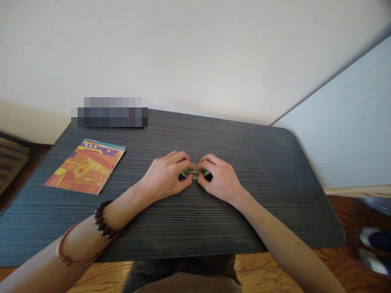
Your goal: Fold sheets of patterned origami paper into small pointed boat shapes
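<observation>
A small green piece of folded paper (195,171) is held between my two hands, just above or on the dark table (201,228). My left hand (166,173) pinches its left side between thumb and fingers. On the opposite side, my right hand (220,178) grips it the same way, the fingertips of both hands nearly meeting. A raised crease runs across the middle of the paper. My fingers cover much of its outer parts.
Left of my hands lies a stack of orange patterned paper or booklets (85,167). A blurred-out object (111,114) stands at the table's back left edge, against the wall (195,53). A pale panel (351,122) borders the right side. Shoes (374,248) show on the floor at right.
</observation>
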A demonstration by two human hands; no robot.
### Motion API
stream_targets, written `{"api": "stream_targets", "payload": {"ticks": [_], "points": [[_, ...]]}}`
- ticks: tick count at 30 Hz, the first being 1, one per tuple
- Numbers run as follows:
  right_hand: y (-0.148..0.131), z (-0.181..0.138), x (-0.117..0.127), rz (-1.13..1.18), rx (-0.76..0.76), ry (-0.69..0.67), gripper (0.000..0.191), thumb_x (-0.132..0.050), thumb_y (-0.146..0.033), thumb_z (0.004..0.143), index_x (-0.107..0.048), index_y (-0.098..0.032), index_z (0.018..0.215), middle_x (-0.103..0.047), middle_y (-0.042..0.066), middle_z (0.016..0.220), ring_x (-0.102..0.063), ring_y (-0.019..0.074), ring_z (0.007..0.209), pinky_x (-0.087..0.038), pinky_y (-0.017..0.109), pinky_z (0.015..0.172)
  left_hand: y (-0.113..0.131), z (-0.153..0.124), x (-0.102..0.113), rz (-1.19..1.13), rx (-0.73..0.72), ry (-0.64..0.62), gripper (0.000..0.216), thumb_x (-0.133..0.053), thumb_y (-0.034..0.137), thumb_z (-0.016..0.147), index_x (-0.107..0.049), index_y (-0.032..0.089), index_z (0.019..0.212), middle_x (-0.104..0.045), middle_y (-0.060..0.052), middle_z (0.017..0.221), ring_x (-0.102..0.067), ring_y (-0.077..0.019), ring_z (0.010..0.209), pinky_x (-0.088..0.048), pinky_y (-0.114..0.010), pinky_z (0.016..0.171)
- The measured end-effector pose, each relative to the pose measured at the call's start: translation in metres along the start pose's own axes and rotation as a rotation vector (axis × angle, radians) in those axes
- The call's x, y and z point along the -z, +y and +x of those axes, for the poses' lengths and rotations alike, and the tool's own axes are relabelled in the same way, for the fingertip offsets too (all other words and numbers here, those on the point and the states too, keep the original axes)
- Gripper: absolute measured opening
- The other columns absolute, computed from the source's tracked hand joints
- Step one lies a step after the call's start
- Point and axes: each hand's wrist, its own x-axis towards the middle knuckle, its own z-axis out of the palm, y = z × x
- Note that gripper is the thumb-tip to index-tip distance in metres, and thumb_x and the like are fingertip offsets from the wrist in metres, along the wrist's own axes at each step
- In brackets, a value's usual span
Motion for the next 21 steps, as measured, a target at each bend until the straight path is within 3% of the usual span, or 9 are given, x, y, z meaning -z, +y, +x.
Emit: {"api": "stream_targets", "payload": {"ticks": [16, 21], "points": [[-0.002, 0.001, -0.003, 0.017, -0.037, 0.017, 0.008, -0.053, -0.019, 0.08, -0.061, -0.019, 0.084, -0.059, 0.003, 0.098, -0.059, 0.0158, 0.084, -0.046, 0.03, 0.078, -0.001, 0.0, -0.001, 0.002, 0.005, 0.011, 0.014, -0.05, 0.023, 0.083, -0.063, 0.019, 0.084, -0.062, -0.003, 0.095, -0.057, -0.0165, 0.084, -0.047, -0.027, 0.073], [0.012, 0.001, 0.011, 0.173, 0.071, -0.087, 0.016, -0.059, -0.024, 0.082, -0.06, -0.02, 0.097, -0.058, 0.004, 0.103, -0.057, 0.015, 0.086, -0.046, 0.028, 0.079, -0.004, 0.001, 0.0, -0.044, -0.007, -0.03, 0.017, -0.049, 0.026, 0.086, -0.063, 0.021, 0.091, -0.062, -0.003, 0.096, -0.056, -0.0176, 0.088, -0.046, -0.029, 0.076]]}}
